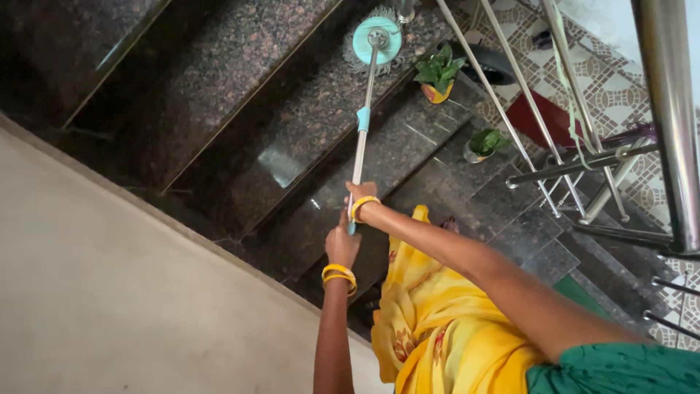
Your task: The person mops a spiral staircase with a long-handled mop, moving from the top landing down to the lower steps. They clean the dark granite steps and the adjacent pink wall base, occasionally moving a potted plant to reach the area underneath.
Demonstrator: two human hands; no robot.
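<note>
I hold a long mop by its metal handle with both hands. My right hand grips the handle higher up, and my left hand grips its lower end just below. Both wrists wear yellow bangles. The mop's round teal head with pale strands rests on a dark granite stair step further down. A teal collar sits midway along the handle.
Dark speckled granite stairs descend ahead. Two small potted plants stand on steps at the right. A steel railing runs along the right side above a patterned tile floor. A pale wall lies at the left.
</note>
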